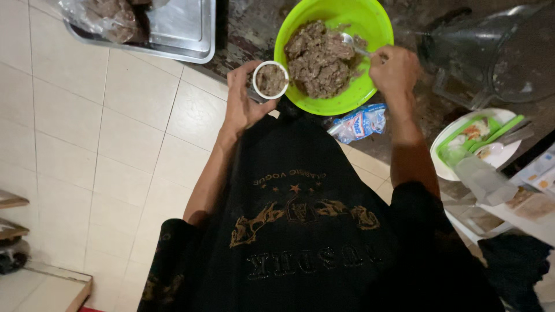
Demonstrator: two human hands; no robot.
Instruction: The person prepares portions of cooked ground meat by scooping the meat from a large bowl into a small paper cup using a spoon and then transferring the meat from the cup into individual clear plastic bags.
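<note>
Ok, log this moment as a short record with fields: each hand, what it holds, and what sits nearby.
left hand: left hand holds a small white cup filled with brown mixture, beside the bowl's rim
right hand: right hand grips a metal spoon, its tip in the mixture
bowl: green bowl on the dark counter, holding brown minced mixture
nearby: metal tray at upper left; small blue-and-white packet below the bowl; white plate at right
floor: pale tiles
</note>
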